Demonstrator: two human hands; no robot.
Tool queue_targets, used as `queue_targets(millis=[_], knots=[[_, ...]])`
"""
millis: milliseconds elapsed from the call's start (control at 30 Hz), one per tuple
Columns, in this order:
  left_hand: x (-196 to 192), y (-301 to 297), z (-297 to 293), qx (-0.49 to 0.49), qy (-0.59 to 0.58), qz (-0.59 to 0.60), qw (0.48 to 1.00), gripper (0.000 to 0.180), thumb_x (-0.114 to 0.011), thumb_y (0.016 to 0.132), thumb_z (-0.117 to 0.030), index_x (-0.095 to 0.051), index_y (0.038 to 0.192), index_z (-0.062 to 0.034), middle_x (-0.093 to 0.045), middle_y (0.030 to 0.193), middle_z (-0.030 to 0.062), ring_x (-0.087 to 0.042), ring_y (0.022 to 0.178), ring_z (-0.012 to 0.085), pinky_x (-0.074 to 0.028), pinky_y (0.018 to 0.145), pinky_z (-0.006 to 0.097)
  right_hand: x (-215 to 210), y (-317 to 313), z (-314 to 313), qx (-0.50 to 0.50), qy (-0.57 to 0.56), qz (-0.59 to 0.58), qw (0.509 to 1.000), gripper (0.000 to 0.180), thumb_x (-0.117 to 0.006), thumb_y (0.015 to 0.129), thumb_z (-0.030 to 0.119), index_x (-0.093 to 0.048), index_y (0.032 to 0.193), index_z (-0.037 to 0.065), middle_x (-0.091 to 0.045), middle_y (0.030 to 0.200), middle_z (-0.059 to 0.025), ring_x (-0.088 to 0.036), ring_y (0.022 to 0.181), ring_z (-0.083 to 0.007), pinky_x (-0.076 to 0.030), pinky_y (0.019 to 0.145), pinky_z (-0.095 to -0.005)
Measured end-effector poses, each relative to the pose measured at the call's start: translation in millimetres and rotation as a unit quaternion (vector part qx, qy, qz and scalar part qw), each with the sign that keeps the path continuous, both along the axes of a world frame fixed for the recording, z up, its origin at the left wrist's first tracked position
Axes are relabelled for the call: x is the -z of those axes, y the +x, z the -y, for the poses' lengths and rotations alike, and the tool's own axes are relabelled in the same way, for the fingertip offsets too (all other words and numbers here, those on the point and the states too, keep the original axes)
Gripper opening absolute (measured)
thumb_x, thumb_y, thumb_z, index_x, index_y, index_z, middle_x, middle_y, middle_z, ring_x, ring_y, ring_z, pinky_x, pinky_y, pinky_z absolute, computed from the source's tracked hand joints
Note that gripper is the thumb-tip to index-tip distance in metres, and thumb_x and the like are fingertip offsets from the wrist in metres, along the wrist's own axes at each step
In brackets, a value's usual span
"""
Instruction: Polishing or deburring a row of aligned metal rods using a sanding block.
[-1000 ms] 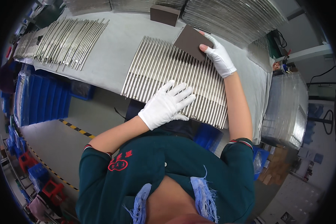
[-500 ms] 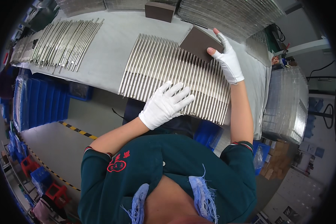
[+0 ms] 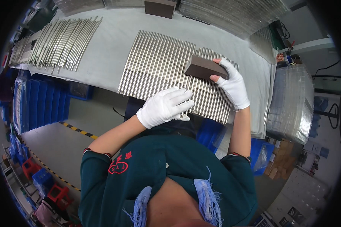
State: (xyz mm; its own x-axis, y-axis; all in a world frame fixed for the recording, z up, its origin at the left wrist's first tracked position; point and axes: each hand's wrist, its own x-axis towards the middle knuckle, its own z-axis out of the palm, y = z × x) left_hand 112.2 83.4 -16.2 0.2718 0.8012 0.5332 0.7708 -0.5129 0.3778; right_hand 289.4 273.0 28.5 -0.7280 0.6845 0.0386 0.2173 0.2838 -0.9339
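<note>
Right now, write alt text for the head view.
A right hand in a white glove holds a dark brown block on a row of metal rods on a grey table; the gloved left hand rests flat on the rods' near ends.

A row of metal rods (image 3: 170, 68) lies side by side on the surface (image 3: 113, 41), straight ahead of the person. The sanding block (image 3: 205, 68) rests on the right part of that row, with the right hand (image 3: 233, 85) at its right end. The left hand (image 3: 165, 108) lies on the row's near edge, left of the block. A second batch of rods (image 3: 60, 43) lies well to the left on the same surface. Another block (image 3: 161, 7) sits at the far edge. Stacked crates (image 3: 41, 104) stand below the surface's left part.
</note>
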Motion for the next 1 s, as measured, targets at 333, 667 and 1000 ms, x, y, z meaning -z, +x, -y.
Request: queue_targets(millis=[333, 667, 1000], knots=[[-3, 3, 0, -0.01, 0.009, 0.027, 1.0, 0.063, -0.081, 0.063, -0.033, -0.057, 0.115, -0.0057, -0.06, 0.119, 0.0133, -0.061, 0.108, 0.031, -0.05, 0.096, 0.042, 4, -4, 3, 0.002, 0.06, -0.007, 0.998, 0.046, -0.075, 0.081, 0.003, -0.062, 0.125, 0.004, -0.068, 0.115, -0.0055, -0.062, 0.105, -0.0121, -0.048, 0.094, -0.0271], [-15, -1, -1, -0.001, -0.049, -0.024, 0.999, 0.066, -0.082, 0.061, -0.03, -0.058, 0.117, -0.0056, -0.059, 0.123, 0.0115, -0.058, 0.113, 0.031, -0.048, 0.099, 0.043, 0, 51, -17, 0.265, 0.127, -0.109, 0.95, 0.054, -0.076, 0.086, 0.014, -0.054, 0.134, 0.004, -0.059, 0.127, -0.0088, -0.057, 0.112, -0.0173, -0.045, 0.099, -0.0295], [-15, 7, -2, -0.039, -0.051, -0.057, 0.996, 0.063, -0.08, 0.066, -0.031, -0.059, 0.12, -0.006, -0.059, 0.124, 0.0087, -0.054, 0.12, 0.0308, -0.043, 0.104, 0.043, 25, 59, -30, 0.405, 0.159, -0.182, 0.882, 0.056, -0.076, 0.087, 0.016, -0.051, 0.135, 0.002, -0.055, 0.132, -0.0104, -0.055, 0.115, -0.0184, -0.043, 0.101, -0.0304]])
